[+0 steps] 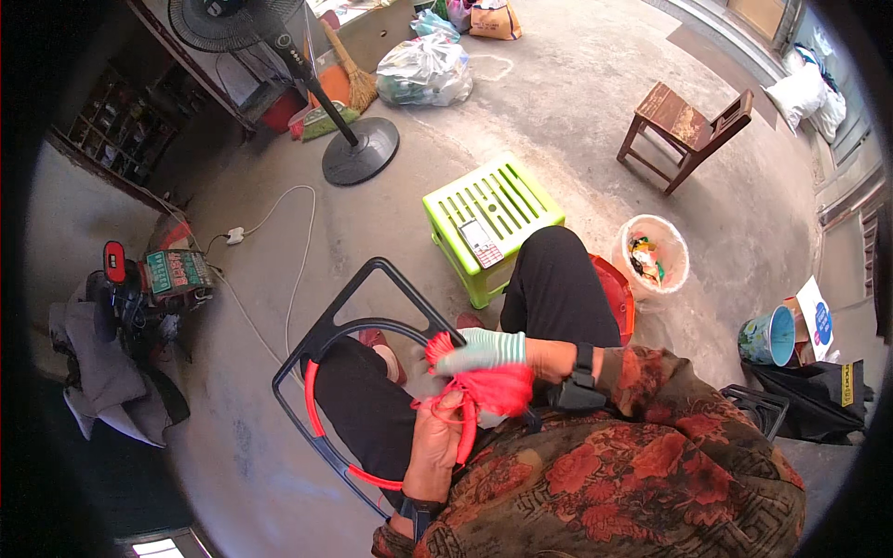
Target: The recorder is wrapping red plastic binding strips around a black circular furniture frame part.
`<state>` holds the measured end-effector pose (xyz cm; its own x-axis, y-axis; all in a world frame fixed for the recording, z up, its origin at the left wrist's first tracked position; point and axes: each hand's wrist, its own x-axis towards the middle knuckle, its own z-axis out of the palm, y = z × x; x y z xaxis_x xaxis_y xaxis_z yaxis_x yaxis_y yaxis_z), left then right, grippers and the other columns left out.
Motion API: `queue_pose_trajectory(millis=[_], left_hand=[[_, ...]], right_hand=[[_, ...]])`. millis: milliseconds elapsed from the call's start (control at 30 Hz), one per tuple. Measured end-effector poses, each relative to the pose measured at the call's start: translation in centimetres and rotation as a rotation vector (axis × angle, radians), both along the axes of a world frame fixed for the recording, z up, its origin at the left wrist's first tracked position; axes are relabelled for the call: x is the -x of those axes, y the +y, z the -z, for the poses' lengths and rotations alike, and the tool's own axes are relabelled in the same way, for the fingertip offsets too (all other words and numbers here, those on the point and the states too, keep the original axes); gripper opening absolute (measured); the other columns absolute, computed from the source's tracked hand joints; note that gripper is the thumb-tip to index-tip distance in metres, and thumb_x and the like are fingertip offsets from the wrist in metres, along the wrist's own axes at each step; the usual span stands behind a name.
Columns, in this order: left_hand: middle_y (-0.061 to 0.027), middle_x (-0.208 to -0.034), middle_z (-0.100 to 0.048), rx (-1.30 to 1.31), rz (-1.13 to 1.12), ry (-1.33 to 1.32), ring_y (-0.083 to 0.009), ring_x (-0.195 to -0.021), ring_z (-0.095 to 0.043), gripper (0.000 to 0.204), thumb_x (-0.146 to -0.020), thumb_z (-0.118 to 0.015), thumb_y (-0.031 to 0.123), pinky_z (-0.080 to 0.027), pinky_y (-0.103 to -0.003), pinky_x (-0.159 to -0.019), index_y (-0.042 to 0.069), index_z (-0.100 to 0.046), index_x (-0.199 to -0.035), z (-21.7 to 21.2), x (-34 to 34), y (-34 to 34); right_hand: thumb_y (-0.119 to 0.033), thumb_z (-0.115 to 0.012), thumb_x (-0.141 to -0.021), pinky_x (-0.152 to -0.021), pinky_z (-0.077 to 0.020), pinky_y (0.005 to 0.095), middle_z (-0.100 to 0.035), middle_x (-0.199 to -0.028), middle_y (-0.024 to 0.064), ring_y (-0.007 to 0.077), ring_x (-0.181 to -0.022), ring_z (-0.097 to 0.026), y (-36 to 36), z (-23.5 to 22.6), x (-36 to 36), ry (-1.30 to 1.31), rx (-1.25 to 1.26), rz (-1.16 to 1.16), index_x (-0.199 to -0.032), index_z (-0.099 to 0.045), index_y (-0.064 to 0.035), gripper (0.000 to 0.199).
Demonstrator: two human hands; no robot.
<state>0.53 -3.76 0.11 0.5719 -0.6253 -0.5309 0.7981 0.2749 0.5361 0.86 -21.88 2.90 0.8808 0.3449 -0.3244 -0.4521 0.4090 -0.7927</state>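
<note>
A black frame (321, 335) with rounded corners and an inner ring lies tilted across my lap. Red cord (313, 400) covers parts of the ring. My left hand (433, 445), its fingers closed, grips the ring's right side, with red strands at the fingertips. Over it, my right hand (479, 352), in a pale green and white glove, is closed around a loose bundle of red cord (498, 389). The glove's fingers are partly blurred and hidden by the cord.
Ahead stands a green plastic stool (502, 200) with a phone (480, 244) on it. A lined bin (651, 253) is right of my knee. Farther off are a wooden chair (684, 130) and a standing fan (361, 151). A white cable (296, 279) crosses the floor at left.
</note>
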Motion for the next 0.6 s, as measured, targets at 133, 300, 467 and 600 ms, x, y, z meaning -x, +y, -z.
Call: queue_pose_trajectory(millis=[133,300,467,600], left_hand=[[-0.0074,-0.090,-0.061,-0.043,-0.123,-0.110,-0.0145,-0.081,-0.060,0.012,-0.083,-0.059,0.004,-0.049,-0.028,-0.074,0.001,-0.056,-0.094,-0.3,0.3,-0.6],[-0.0057,-0.087,-0.059,0.008,-0.081,-0.061,-0.0162,-0.079,-0.060,0.010,-0.084,-0.056,0.003,-0.051,-0.030,-0.071,0.002,-0.054,-0.094,-0.9,1.0,-0.1],[-0.0010,-0.084,-0.058,-0.133,-0.138,-0.173,-0.0124,-0.077,-0.057,0.008,-0.085,-0.049,0.002,-0.049,-0.026,-0.069,0.005,-0.054,-0.091,-0.7,1.1,-0.3],[-0.0030,-0.087,-0.059,-0.030,-0.040,-0.306,-0.0096,-0.079,-0.057,0.006,-0.085,-0.053,0.004,-0.046,-0.025,-0.074,0.003,-0.057,-0.090,-1.7,0.9,-0.5]], right_hand=[[-0.024,-0.068,-0.078,-0.075,-0.0454,0.0256,-0.064,-0.092,0.0023,0.0086,-0.082,-0.055,-0.5,1.4,1.9,-0.128,0.689,0.064,-0.102,-0.059,-0.0014,0.034],[-0.044,-0.070,-0.072,-0.079,-0.0459,0.0280,-0.064,-0.089,0.0138,0.0152,-0.085,-0.059,-0.8,-1.6,6.3,-0.040,0.884,-0.215,-0.102,-0.061,-0.0030,0.051],[-0.036,-0.073,-0.067,-0.076,-0.0479,0.0317,-0.060,-0.092,0.0203,0.0230,-0.086,-0.059,0.2,1.3,5.8,-0.243,0.815,-0.084,-0.119,-0.043,0.0021,0.071],[-0.014,-0.061,-0.080,-0.058,-0.0461,0.0260,-0.060,-0.065,0.0050,0.0119,-0.059,-0.055,-0.6,1.9,6.2,0.024,0.014,-0.161,-0.083,-0.054,0.0006,0.016]])
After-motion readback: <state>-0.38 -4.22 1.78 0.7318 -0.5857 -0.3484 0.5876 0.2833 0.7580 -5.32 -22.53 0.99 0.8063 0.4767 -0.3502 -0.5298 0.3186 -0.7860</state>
